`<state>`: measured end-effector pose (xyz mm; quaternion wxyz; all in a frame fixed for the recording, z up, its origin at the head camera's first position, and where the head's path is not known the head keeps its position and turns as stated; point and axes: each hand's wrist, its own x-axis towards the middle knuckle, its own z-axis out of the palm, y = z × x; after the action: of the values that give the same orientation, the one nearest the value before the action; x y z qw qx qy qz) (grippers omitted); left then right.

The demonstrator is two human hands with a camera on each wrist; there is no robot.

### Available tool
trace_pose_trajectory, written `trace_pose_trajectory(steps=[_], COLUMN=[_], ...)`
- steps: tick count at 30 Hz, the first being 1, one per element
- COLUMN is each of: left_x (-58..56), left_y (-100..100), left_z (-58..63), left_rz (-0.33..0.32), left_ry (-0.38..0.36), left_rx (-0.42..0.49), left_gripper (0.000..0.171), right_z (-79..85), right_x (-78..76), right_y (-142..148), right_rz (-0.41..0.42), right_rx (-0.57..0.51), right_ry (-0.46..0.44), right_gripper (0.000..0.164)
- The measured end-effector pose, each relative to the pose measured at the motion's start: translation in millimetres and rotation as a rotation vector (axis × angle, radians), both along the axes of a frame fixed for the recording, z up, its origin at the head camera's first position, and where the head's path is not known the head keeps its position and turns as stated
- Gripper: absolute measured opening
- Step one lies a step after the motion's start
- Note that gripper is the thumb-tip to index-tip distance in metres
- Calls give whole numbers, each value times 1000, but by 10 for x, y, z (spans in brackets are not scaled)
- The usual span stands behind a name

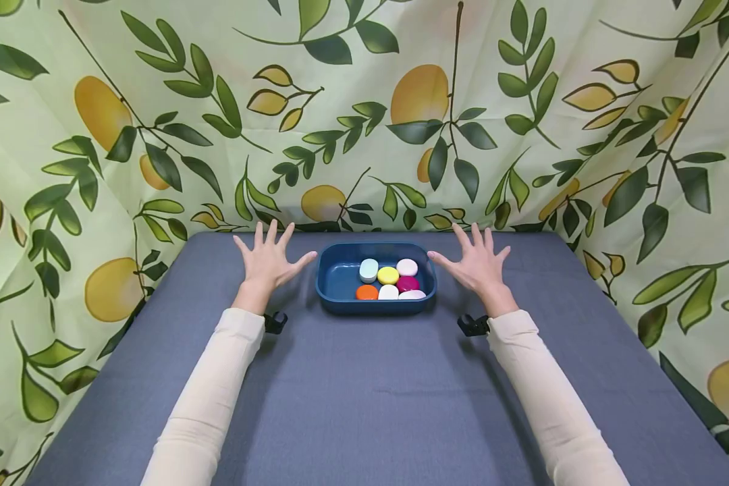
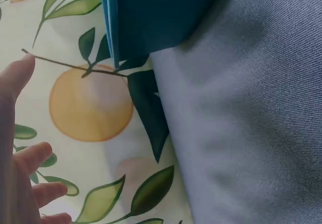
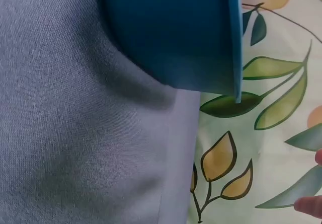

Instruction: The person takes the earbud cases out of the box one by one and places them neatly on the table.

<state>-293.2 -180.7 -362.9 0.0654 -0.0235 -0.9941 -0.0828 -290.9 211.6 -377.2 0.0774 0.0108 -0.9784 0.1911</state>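
Blue, the tray (image 1: 376, 307) of 7 pieces (image 1: 388, 275) sits near the worktop's (image 1: 364, 391) far edge, between left hand (image 1: 267, 264) and right hand (image 1: 480, 264), both empty, splayed wide; a forward knock could push it off.

Head view: high at six o'clock of table (image 1: 352, 391), facing forward-down. Wrist views: close, sharing tray (image 2: 151, 22) near twelve.

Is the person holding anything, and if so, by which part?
Nothing is held: the left hand and right hand are spread beside the blue tray.
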Motion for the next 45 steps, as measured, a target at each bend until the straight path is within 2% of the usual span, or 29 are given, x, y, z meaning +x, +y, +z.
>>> trace_pose_trajectory(steps=[5, 10, 17, 20, 22, 27, 35, 42, 45], left_x=[56, 132, 218, 250, 270, 283, 271, 138, 73], left_y=[21, 79, 176, 225, 261, 347, 520, 694, 764], left_z=[-39, -112, -173, -180, -176, -198, -267, -349, -384], left_rz=[-25, -65, -147, -183, -199, -229, -317, -456, -482], left_ry=[35, 79, 216, 239, 218, 111, 48, -99, -184], left_rx=[7, 52, 144, 191, 230, 312, 422, 557, 595], left_gripper=[83, 75, 56, 50, 48, 45, 40, 43, 45], right_z=[-38, -143, -350, -452, -517, -677, -831, -882, -896], right_x=[51, 100, 170, 196, 211, 237, 246, 246, 249], right_y=[-11, -33, -68, -92, -109, -141, -205, -185, -167], right_rz=[41, 119, 181, 193, 204, 216, 226, 246, 250], right_rx=[-104, -268, -514, -619, -687, -857, -1028, -1115, -1136], right_ry=[-11, -30, -67, -96, -113, -163, -205, -241, -271], right_gripper=[88, 78, 65, 61, 59, 56, 63, 64, 65])
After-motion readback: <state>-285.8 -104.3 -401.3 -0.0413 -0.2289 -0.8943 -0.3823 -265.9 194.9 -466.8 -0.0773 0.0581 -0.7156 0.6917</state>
